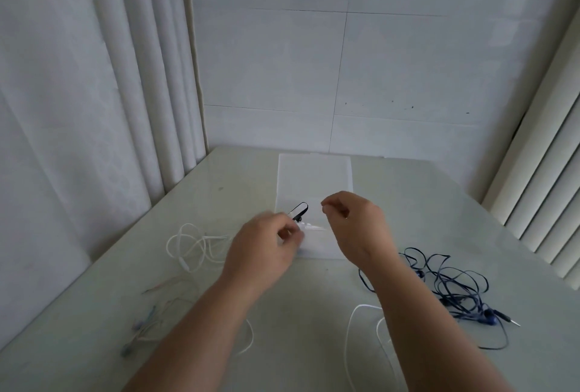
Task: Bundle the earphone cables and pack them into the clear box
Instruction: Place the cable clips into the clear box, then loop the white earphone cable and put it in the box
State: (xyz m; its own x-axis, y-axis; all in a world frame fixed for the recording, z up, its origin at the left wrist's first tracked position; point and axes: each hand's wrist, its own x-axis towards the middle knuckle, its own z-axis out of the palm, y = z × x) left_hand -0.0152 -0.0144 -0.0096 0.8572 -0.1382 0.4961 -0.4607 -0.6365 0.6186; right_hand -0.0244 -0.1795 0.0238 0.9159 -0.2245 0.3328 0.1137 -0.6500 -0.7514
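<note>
At the far middle of the desk [408,203], the clear box [314,172] lies flat, with its near edge under both hands. The step in hand appears to be securing one white bundle before it goes into the box.

**Hand state**
- The left hand [266,244] has its fingers curled and pinches a small white coil [310,228] over the near left corner of the box. Blur hides the exact grip.
- The right hand [354,222] hovers over the near right part of the box, thumb and forefinger drawn together. Whether it holds a strand cannot be told.
- A black-and-white clip [299,211] sits just beyond the left fingertips, within the box outline.

**Procedure**
1. Keep the coil pinched where its loops cross, so that none springs free.
2. Use the right hand to draw the loose tail snug around the middle.
3. Fasten the coil before releasing the pinch.
4. Set the bundle into a box corner to leave room for the others.

**Cables not yet bundled**
- A loose white cable [194,244] lies toward the left edge, near the left hand.
- A pastel cable [147,319] lies at the near left corner.
- A blue cable [455,285] lies toward the right edge, beside the right forearm.
- A second white cable [348,329] lies at the near edge and passes under that forearm.
</note>
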